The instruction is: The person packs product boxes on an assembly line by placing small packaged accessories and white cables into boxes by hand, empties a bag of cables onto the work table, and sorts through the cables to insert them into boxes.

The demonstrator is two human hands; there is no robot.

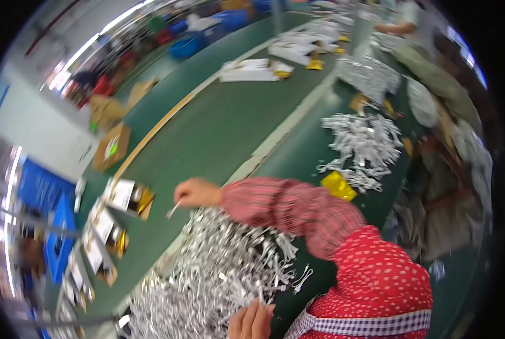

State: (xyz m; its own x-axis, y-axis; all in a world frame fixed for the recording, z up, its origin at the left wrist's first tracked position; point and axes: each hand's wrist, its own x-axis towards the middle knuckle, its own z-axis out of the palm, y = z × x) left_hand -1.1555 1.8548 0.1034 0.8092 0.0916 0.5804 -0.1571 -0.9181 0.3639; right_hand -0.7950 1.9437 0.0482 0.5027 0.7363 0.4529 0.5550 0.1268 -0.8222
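My right arm, in a plaid sleeve under red polka-dot cloth, reaches left across the bench. At its end, my right hand point(198, 192) is closed on a short white cable point(174, 210), held over the edge of the green conveyor belt point(179, 152). Below it spreads a large heap of white cables point(207, 271) with silvery connectors. At the lower edge my left hand point(251, 322) touches this heap, its fingers pinched around a white cable point(261, 294). One loose cable point(303, 279) lies on the bench right of the heap.
Open white boxes point(97, 254) with gold packets line the belt's left side; more boxes point(249, 70) stand farther along. A second cable pile point(362, 144) and a yellow packet point(338, 186) lie on the right bench. Silvery bags point(371, 76) sit beyond, near another person's arm point(396, 28).
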